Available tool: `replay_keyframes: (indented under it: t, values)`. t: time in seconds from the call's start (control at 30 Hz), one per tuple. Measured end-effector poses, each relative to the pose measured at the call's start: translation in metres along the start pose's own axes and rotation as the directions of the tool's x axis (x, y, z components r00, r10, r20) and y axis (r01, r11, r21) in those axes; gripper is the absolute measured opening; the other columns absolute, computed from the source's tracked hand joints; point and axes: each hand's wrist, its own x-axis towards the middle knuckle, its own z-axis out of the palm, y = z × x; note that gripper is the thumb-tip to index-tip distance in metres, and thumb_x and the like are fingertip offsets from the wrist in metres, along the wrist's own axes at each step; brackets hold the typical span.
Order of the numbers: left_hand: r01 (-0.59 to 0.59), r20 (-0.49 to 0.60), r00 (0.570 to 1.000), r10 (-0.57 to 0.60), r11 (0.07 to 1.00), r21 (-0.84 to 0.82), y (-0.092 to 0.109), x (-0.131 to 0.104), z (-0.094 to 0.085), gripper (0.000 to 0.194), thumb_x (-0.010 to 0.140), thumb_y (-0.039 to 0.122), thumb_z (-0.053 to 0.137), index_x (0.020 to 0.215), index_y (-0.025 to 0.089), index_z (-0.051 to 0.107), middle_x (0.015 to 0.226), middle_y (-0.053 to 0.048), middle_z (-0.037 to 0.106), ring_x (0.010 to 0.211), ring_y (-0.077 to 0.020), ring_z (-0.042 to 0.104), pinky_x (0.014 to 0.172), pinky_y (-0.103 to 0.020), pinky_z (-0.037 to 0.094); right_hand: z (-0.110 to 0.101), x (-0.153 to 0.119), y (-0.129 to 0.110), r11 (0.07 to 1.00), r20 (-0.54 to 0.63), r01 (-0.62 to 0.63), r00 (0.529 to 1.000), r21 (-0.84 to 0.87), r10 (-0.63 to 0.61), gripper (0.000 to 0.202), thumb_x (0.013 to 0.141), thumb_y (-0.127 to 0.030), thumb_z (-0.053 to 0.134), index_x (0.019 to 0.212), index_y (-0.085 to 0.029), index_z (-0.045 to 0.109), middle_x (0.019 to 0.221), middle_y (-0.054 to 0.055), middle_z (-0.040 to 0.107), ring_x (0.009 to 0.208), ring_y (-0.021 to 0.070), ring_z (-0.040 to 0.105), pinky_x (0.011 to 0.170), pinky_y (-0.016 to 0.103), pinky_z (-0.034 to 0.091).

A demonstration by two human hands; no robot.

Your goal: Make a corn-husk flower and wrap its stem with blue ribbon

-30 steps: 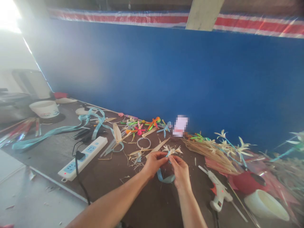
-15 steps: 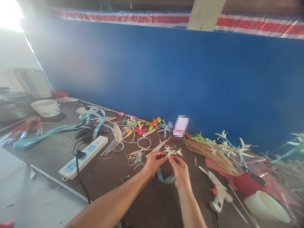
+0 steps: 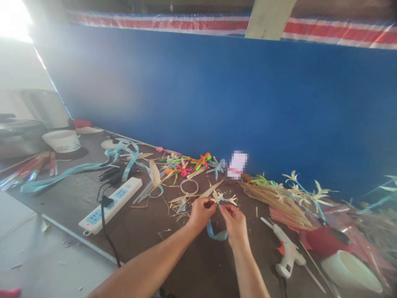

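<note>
Over the middle of the table, my left hand [image 3: 202, 212] pinches the base of a small pale dried-husk flower sprig [image 3: 231, 201] between thumb and fingers. Its blossoms stick up above the fingertips, with bits of blue at the stems. Close beside it, my right hand [image 3: 235, 221] is closed in a pinch at the same stem, on a light blue ribbon [image 3: 217, 236]. This ribbon hangs in a loop between the two hands. The exact grip points are partly hidden by the fingers. Behind the left hand lie thin straw scraps [image 3: 182, 205].
A glue gun [image 3: 288, 252] and a white bowl [image 3: 350, 271] are at the right, below a husk bundle [image 3: 276, 203]. A power strip [image 3: 111, 205] and loose ribbon [image 3: 71, 169] lie left. Colourful figures [image 3: 182, 169] and a clear ring [image 3: 189, 187] are behind, before a blue panel [image 3: 198, 91].
The sprig has turned upward a little between my fingers, so more of its blossoms show. My left fingertips have shifted slightly; the ribbon loop still hangs below.
</note>
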Motion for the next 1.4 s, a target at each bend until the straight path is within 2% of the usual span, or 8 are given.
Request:
replay_keyframes:
  t: [0.1, 0.3, 0.47, 0.6, 0.87, 1.17, 1.27, 1.4]
  values:
    - [0.004, -0.018, 1.000, -0.004, 1.000, 0.006, 0.002, 0.000, 0.000, 0.018, 0.063, 0.030, 0.057, 0.059, 0.012, 0.060, 0.051, 0.000, 0.054, 0.051, -0.0110, 0.048, 0.048, -0.020, 0.035, 0.001, -0.001, -0.001, 1.000, 0.006, 0.009, 1.000, -0.025, -0.009, 0.024, 0.059, -0.037, 0.065, 0.064, -0.015, 0.059, 0.044, -0.004, 0.054, 0.034, 0.0070, 0.039, 0.035, 0.018, 0.026]
    - [0.053, -0.026, 0.998, -0.053, 0.998, -0.015, 0.004, 0.001, -0.002, 0.017, 0.059, 0.029, 0.060, 0.054, 0.013, 0.060, 0.047, 0.001, 0.053, 0.050, -0.0115, 0.047, 0.047, -0.019, 0.034, 0.001, -0.004, -0.008, 0.950, 0.019, 0.174, 0.984, -0.258, -0.175, 0.019, 0.063, -0.035, 0.060, 0.063, -0.015, 0.061, 0.047, -0.001, 0.057, 0.041, 0.0110, 0.046, 0.042, 0.021, 0.032]
    - [0.016, 0.031, 0.999, -0.017, 0.999, 0.034, 0.000, 0.001, -0.002, 0.016, 0.062, 0.027, 0.057, 0.059, 0.012, 0.062, 0.053, 0.000, 0.055, 0.053, -0.0118, 0.049, 0.049, -0.020, 0.036, -0.001, -0.006, -0.010, 0.848, 0.023, 0.282, 0.952, -0.449, -0.304, 0.015, 0.065, -0.033, 0.057, 0.066, -0.019, 0.062, 0.059, 0.002, 0.063, 0.055, 0.0169, 0.056, 0.054, 0.024, 0.038]
    - [-0.018, 0.099, 0.995, 0.013, 0.999, 0.045, 0.000, 0.000, -0.001, 0.017, 0.066, 0.027, 0.054, 0.066, 0.012, 0.063, 0.059, -0.001, 0.058, 0.056, -0.0125, 0.050, 0.052, -0.020, 0.038, -0.002, -0.008, -0.012, 0.805, -0.008, 0.262, 0.949, -0.533, -0.315, 0.013, 0.065, -0.033, 0.056, 0.065, -0.021, 0.062, 0.060, 0.002, 0.064, 0.058, 0.0192, 0.057, 0.057, 0.026, 0.039]
    - [-0.020, 0.173, 0.985, 0.017, 1.000, 0.015, 0.006, -0.003, -0.001, 0.019, 0.069, 0.025, 0.052, 0.074, 0.012, 0.065, 0.062, -0.003, 0.060, 0.059, -0.0144, 0.052, 0.055, -0.022, 0.041, 0.002, -0.007, -0.016, 0.814, -0.007, 0.275, 0.946, -0.511, -0.324, 0.013, 0.065, -0.032, 0.055, 0.062, -0.021, 0.062, 0.059, 0.002, 0.064, 0.057, 0.0186, 0.058, 0.057, 0.025, 0.040]
    - [0.114, 0.146, 0.984, -0.099, 0.989, -0.095, 0.011, -0.005, 0.001, 0.033, 0.066, 0.040, 0.055, 0.071, 0.009, 0.064, 0.061, -0.004, 0.061, 0.055, -0.0131, 0.052, 0.047, -0.020, 0.038, -0.001, -0.009, -0.017, 0.722, 0.058, 0.271, 0.950, -0.637, -0.306, 0.021, 0.071, -0.035, 0.046, 0.070, -0.021, 0.062, 0.066, 0.003, 0.065, 0.062, 0.0191, 0.060, 0.056, 0.025, 0.041]
    - [0.165, 0.123, 0.981, -0.149, 0.977, -0.134, 0.011, -0.003, 0.001, 0.036, 0.064, 0.045, 0.056, 0.068, 0.009, 0.063, 0.060, -0.004, 0.060, 0.053, -0.0121, 0.051, 0.045, -0.019, 0.036, 0.001, -0.009, -0.016, 0.756, 0.091, 0.296, 0.949, -0.584, -0.302, 0.019, 0.072, -0.034, 0.047, 0.071, -0.021, 0.061, 0.065, 0.003, 0.065, 0.061, 0.0187, 0.060, 0.056, 0.025, 0.042]
    - [0.184, 0.116, 0.979, -0.165, 0.967, -0.178, 0.009, 0.001, -0.001, 0.035, 0.064, 0.045, 0.057, 0.065, 0.010, 0.062, 0.058, -0.002, 0.057, 0.051, -0.0103, 0.049, 0.044, -0.018, 0.035, 0.001, -0.007, -0.012, 0.865, 0.093, 0.266, 0.964, -0.425, -0.251, 0.020, 0.071, -0.035, 0.049, 0.070, -0.018, 0.060, 0.061, 0.003, 0.064, 0.055, 0.0176, 0.058, 0.052, 0.024, 0.042]
